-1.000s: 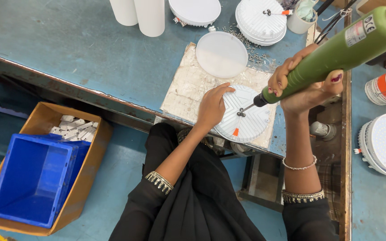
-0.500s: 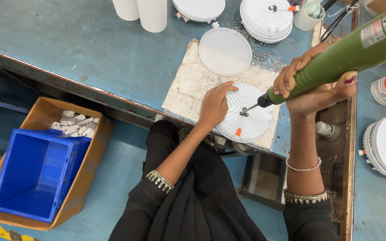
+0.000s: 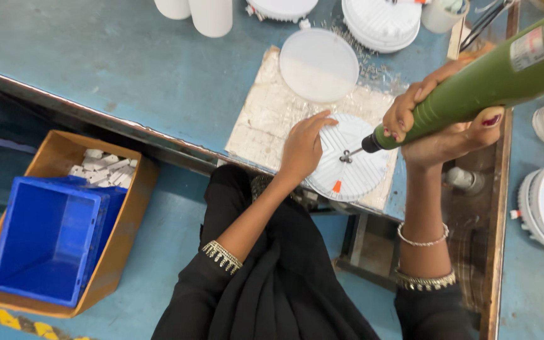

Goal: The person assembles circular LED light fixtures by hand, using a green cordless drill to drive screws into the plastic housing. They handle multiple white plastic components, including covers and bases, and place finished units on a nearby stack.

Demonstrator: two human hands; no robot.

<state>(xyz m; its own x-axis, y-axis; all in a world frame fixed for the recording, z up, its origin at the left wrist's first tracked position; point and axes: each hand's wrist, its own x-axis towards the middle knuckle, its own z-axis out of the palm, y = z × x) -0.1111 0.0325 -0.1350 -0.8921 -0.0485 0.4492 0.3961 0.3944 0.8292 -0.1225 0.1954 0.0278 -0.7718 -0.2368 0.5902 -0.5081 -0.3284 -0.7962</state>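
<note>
The right hand (image 3: 439,119) grips the green screwdriver (image 3: 473,82), bit on the ribbed lamp housing (image 3: 351,167) centre; the left hand (image 3: 302,148), open, steadies its rim. Fastening looks underway; the round diffuser (image 3: 319,65) beyond lies unfitted.

The green power screwdriver (image 3: 486,82) runs out past the picture's right edge, so its rear end can't be seen. The left hand (image 3: 301,148) covers part of the ribbed white disc (image 3: 354,170), and the bit's tip there is too small to make out. Along the desk's (image 3: 114,63) far edge, two white cylinders (image 3: 212,14) and stacked white housings (image 3: 382,19) are cut off at the top.
</note>
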